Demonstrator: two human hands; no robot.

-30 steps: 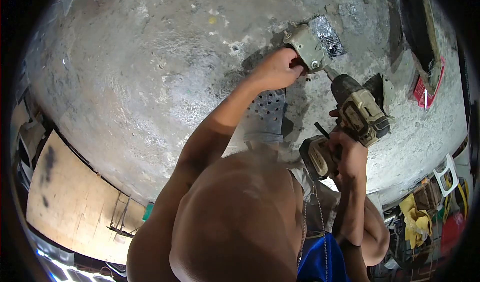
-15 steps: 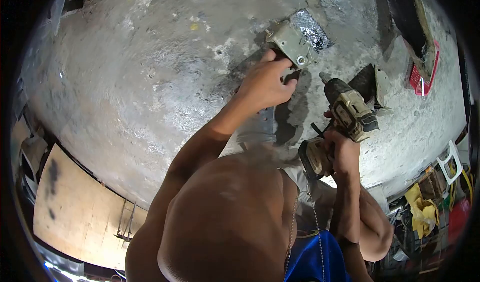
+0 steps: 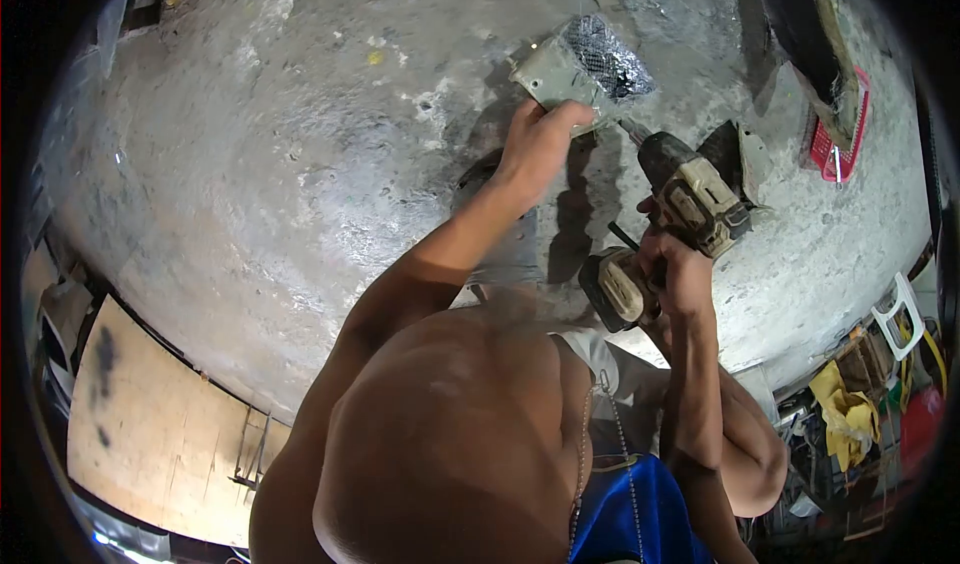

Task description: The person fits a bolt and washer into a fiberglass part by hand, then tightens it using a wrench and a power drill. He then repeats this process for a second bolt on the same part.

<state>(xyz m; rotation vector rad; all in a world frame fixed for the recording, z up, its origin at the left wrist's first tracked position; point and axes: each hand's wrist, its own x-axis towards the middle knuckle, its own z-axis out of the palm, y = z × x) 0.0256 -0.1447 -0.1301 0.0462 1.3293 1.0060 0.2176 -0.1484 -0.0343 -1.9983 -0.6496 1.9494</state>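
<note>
My left hand (image 3: 543, 142) grips the near edge of a grey-green metal bracket (image 3: 548, 76), thumb on top and fingers partly hidden. Beside the bracket, on its far right side, lies a shiny, crinkled silver piece (image 3: 612, 56). My right hand (image 3: 680, 270) is wrapped round the handle of a tan and black cordless drill (image 3: 693, 196). The drill's tip points up and left and reaches the right end of the bracket; whether they touch is unclear.
A bent metal piece (image 3: 752, 167) stands right of the drill. Farther right are a red basket (image 3: 860, 129) and a dark upright post (image 3: 810, 34). A wooden board (image 3: 150, 414) lies lower left; a white plastic frame (image 3: 900, 319) and yellow material (image 3: 845, 419) are lower right.
The drill in my right hand has moved up and left to the bracket's end. My left hand has shifted its hold, with the thumb now over the bracket, which has moved slightly left.
</note>
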